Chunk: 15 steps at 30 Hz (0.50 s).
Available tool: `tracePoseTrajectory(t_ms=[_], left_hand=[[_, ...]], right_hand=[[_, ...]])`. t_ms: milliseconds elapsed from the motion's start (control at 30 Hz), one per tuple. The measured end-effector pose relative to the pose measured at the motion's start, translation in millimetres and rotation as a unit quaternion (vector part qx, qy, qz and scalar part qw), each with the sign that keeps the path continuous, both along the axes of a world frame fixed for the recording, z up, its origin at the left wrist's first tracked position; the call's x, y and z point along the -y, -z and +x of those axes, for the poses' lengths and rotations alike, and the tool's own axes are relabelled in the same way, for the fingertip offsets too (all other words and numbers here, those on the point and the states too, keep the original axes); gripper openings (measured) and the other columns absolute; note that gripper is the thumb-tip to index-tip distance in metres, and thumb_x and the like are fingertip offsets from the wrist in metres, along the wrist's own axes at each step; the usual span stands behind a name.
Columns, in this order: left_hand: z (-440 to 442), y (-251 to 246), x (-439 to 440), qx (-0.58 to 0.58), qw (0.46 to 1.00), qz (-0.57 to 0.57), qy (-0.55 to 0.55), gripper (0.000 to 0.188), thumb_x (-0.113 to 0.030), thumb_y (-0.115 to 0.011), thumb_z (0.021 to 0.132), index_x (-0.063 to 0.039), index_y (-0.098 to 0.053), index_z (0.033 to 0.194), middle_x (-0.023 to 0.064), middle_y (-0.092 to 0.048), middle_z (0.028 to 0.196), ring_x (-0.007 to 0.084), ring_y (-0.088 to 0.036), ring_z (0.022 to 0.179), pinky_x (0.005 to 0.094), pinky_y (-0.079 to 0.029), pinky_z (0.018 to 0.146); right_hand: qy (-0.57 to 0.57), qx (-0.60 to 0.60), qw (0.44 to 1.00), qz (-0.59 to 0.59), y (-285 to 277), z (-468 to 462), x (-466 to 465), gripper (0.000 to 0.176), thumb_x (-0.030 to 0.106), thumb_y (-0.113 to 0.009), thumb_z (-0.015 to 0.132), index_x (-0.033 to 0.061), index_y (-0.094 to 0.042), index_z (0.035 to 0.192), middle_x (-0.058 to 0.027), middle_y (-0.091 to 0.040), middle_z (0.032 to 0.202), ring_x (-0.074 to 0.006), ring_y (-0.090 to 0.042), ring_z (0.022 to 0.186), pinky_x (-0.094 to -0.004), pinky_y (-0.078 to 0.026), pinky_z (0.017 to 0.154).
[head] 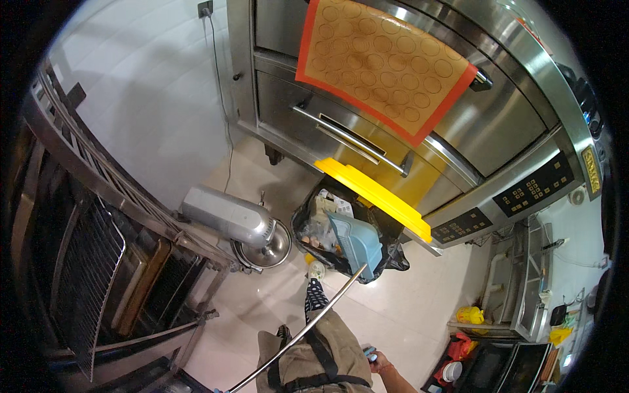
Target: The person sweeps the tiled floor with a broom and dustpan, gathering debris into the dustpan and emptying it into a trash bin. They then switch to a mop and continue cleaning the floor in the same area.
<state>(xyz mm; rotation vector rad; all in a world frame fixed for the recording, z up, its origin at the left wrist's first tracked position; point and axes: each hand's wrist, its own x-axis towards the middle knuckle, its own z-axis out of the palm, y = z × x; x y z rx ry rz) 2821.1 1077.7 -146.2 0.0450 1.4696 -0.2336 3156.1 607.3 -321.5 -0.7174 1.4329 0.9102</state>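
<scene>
My right hand (379,362) is closed around a light-blue handle (369,352); what it belongs to is hidden. My left hand is out of view. A long metal pole (304,330) runs from the bottom edge up to a blue dustpan (360,245), which is tilted over a bin. The bin's black liner bag (396,256) holds eggshells (310,241), clear plastic and cartons (328,204). Its yellow lid (376,196) stands raised against the oven front. My foot, in a light shoe (317,269), is at a yellow pedal (309,258) at the bin's base.
A steel deck oven (295,132) stands ahead, a silicone baking mat (378,64) draped over its handle. A stand mixer (228,216) with a steel bowl (265,248) sits left of the bin. A tray rack (132,216) is at left. Dark containers (496,366) stand at lower right.
</scene>
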Motion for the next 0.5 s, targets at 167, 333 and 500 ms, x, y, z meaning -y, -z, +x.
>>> tracePoseTrajectory(t_ms=[167, 333, 500], left_hand=[[6.7, -15.9, 5.0, 0.123, 0.984, -0.102, -0.074, 0.070, -0.069, -0.047, 0.073, -0.011, -0.051, 0.111, 0.0014, -0.043, 0.051, 0.0071, -0.036, 0.037, 0.0178, -0.025, 0.030], [6.8, -5.2, 11.2, 0.048, 0.995, -0.008, 0.092, 0.069, -0.063, -0.052, 0.075, -0.008, -0.046, 0.115, -0.0042, -0.035, 0.044, 0.0048, -0.033, 0.034, 0.0178, -0.025, 0.030], [-31.0, 71.7, 26.6, 0.073, 0.996, -0.053, -0.024, 0.061, -0.067, -0.050, 0.073, -0.013, -0.051, 0.103, -0.0060, -0.031, 0.041, 0.0052, -0.029, 0.030, 0.0188, -0.021, 0.026]], right_hand=[[-0.099, 0.049, 0.991, 0.076, 19.0, 0.0, 9.0, 0.027, 0.029, -0.045, 0.081, 0.0023, -0.052, 0.085, -0.0128, -0.060, 0.075, -0.0250, -0.059, 0.065, -0.0336, -0.051, 0.056], [-0.121, 0.082, 0.988, 0.042, -17.9, 7.7, -2.9, 0.034, 0.028, -0.045, 0.081, -0.0006, -0.052, 0.099, -0.0172, -0.060, 0.094, -0.0306, -0.059, 0.086, -0.0416, -0.047, 0.084], [-0.150, 0.118, 0.981, 0.025, -69.6, 9.9, -22.5, 0.035, 0.022, -0.046, 0.080, -0.0029, -0.053, 0.104, -0.0184, -0.060, 0.101, -0.0317, -0.058, 0.091, -0.0418, -0.043, 0.089]])
